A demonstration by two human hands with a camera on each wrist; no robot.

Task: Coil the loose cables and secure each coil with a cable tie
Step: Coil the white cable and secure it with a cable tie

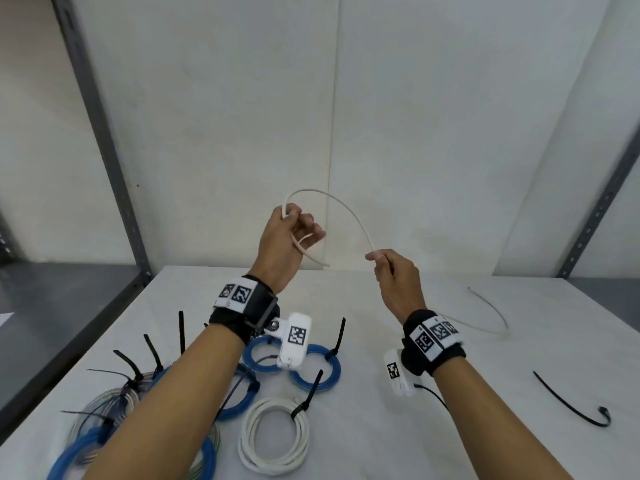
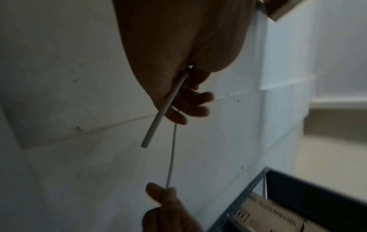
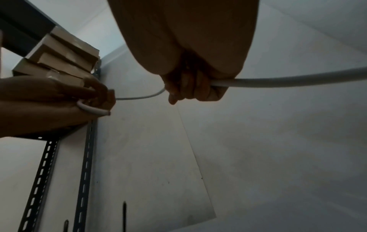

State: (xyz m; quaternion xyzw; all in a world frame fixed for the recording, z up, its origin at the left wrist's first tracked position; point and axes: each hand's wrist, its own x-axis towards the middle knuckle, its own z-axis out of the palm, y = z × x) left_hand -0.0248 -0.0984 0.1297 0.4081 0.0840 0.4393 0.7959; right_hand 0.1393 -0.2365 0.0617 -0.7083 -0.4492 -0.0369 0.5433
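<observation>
Both hands are raised above the counter (image 1: 433, 427), sharing one loose white cable (image 1: 349, 211). The left hand (image 1: 282, 244) has its fingers (image 1: 313, 233) curled round the cable near its cut end; a short tail pokes out below the palm, and in the left wrist view that cut end (image 2: 146, 143) hangs free just past the fingertips. From the top of the left fingers the cable rises, arches over and comes down to the right hand (image 1: 394, 275), whose thumb and forefinger pinch it while the other fingers (image 3: 186, 87) are folded round it. Past the right fingers the cable runs on behind the wrist and drops to the counter, where its far stretch (image 1: 491, 315) lies in a wide curve well to the right of that hand.

Below and behind the left fingers, near the forearm, finished coils lie on the counter: a white coil (image 1: 273, 434) held by a black cable tie (image 1: 310, 393), two small blue coils (image 1: 313, 370) side by side with a tie each, a larger blue coil partly hidden by the arm, and a greyish coil (image 1: 104, 407) at the far left with several tie tails sticking up. One loose black cable tie (image 1: 571, 401) lies flat on the counter, below and well to the right of the right fingers, touching nothing else.
</observation>
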